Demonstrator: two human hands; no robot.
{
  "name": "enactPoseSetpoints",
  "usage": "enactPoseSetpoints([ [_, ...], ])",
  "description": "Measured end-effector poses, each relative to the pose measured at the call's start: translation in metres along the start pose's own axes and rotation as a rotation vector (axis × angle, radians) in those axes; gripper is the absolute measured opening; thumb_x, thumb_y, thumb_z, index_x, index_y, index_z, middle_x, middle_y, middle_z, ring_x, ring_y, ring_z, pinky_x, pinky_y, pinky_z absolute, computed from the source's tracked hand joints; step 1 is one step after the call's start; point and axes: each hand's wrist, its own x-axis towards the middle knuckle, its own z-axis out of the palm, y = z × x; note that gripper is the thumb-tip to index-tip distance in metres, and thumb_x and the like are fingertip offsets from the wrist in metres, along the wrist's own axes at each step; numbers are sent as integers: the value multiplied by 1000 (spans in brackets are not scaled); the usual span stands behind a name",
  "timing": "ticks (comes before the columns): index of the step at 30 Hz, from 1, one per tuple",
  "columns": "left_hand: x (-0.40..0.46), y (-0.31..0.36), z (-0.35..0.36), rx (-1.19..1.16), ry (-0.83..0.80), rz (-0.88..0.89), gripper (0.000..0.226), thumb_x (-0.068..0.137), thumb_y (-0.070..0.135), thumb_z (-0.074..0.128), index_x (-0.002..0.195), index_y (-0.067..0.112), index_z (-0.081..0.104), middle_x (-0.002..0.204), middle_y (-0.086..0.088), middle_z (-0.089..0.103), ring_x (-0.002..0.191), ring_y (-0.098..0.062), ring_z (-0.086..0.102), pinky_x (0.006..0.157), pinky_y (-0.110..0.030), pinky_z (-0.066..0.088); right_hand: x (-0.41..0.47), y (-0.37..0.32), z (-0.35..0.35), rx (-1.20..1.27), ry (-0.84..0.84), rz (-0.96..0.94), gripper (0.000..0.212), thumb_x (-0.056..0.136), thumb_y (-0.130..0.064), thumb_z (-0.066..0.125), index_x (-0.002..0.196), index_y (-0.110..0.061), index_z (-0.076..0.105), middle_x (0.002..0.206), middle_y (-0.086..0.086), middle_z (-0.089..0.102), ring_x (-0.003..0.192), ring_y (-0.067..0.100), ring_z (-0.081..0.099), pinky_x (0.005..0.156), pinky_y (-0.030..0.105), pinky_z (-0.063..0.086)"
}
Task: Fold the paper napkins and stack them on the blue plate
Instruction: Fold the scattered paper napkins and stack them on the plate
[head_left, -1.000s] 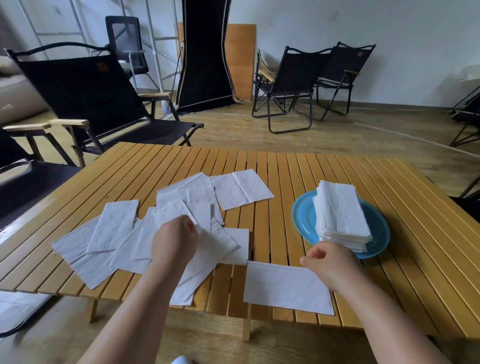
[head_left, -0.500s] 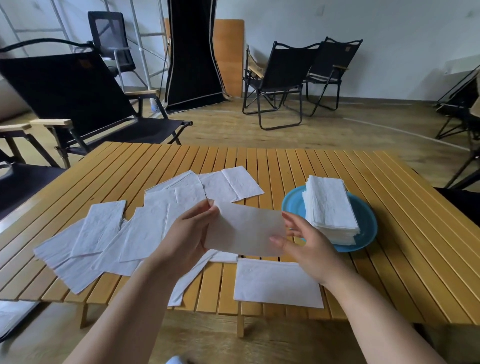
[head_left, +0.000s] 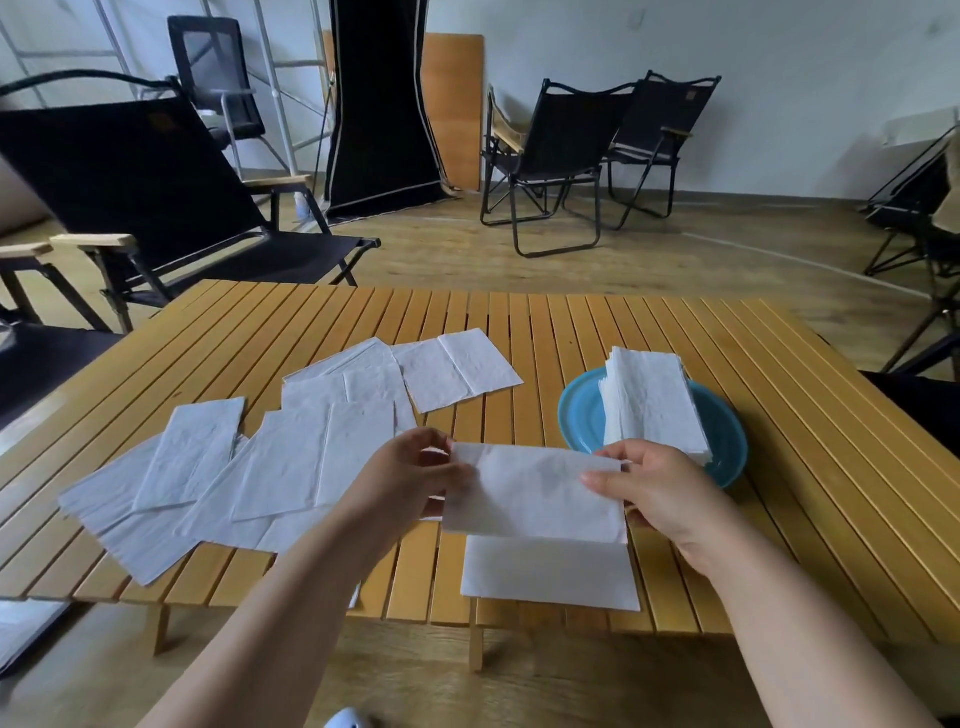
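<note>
A white paper napkin (head_left: 535, 493) hangs above the table's near edge, stretched between my hands. My left hand (head_left: 410, 475) pinches its left end and my right hand (head_left: 660, 493) pinches its right end. Below it another napkin (head_left: 550, 574) lies flat on the slats. Several loose napkins (head_left: 270, 462) are spread over the left half of the table, some overlapping. The blue plate (head_left: 579, 415) sits to the right and carries a tall stack of folded napkins (head_left: 649, 400), just beyond my right hand.
The slatted wooden table (head_left: 779, 415) runs bare to its right and far edges. Black folding chairs (head_left: 156, 208) stand close at the left, with more chairs (head_left: 561, 150) across the room and one (head_left: 919, 218) at the right.
My left hand lifted a napkin from the left pile and my right hand came up to take its other end. The napkin has since been drawn wider and carried rightward over the flat one.
</note>
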Motion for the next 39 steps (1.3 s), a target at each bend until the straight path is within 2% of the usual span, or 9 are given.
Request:
enactPoseSetpoints([
  [4,3,-9,9,260,-36,30,22,89,-2,70,104,12,63,97,-8,73,84,-21,74,67,-30,62,0,9,-5,-292,-64,94,26,84,-23,80,102,-29,62,106,-7,66,97,12,63,79,30,57],
  [8,6,-18,13,439,-102,43,24,90,5,71,106,19,61,101,-5,70,87,-21,74,72,-37,64,0,14,-5,-472,-52,138,30,82,-26,82,103,-28,60,106,-4,63,92,12,61,75,30,57],
  [13,7,-26,13,602,-110,65,23,92,12,71,110,22,60,103,-1,69,85,-17,73,71,-32,64,-2,12,2,-568,-70,163,30,87,-25,77,112,-23,59,95,-2,66,79,12,66,58,21,48],
  [17,9,-28,13,669,-115,82,25,92,12,71,112,23,60,104,1,68,82,-15,73,70,-30,63,-2,10,6,-600,-71,197,29,85,-23,78,109,-21,61,94,-1,67,80,15,69,67,25,59],
  [22,11,-32,15,828,-94,152,25,91,20,70,114,26,63,103,6,64,81,-15,68,70,-36,62,-4,8,8,-627,-51,239,33,83,-24,80,103,-24,54,92,3,68,76,15,68,58,22,53],
  [25,11,-32,17,949,-107,194,30,89,24,70,119,26,65,107,5,58,90,-13,60,78,-32,58,-4,8,8,-687,-33,215,40,77,-27,82,106,-24,55,100,0,61,85,14,64,67,23,56],
  [32,12,-33,18,974,-161,135,29,88,30,74,115,21,66,111,5,48,91,-16,58,79,-34,59,-3,6,11,-771,-98,205,18,83,-26,75,99,-19,69,100,5,70,91,18,70,77,28,59],
  [36,12,-31,16,948,-190,119,19,90,26,70,108,23,65,108,3,56,89,-17,61,78,-35,58,-3,8,11,-676,-96,139,9,85,-19,75,90,-22,68,92,1,68,82,15,66,66,24,57],
  [39,13,-26,7,887,-170,137,10,94,24,64,101,27,59,99,6,63,79,-14,62,66,-27,54,0,11,13,-553,-66,75,16,84,-23,77,89,-26,62,90,-1,65,81,14,64,63,22,51],
])
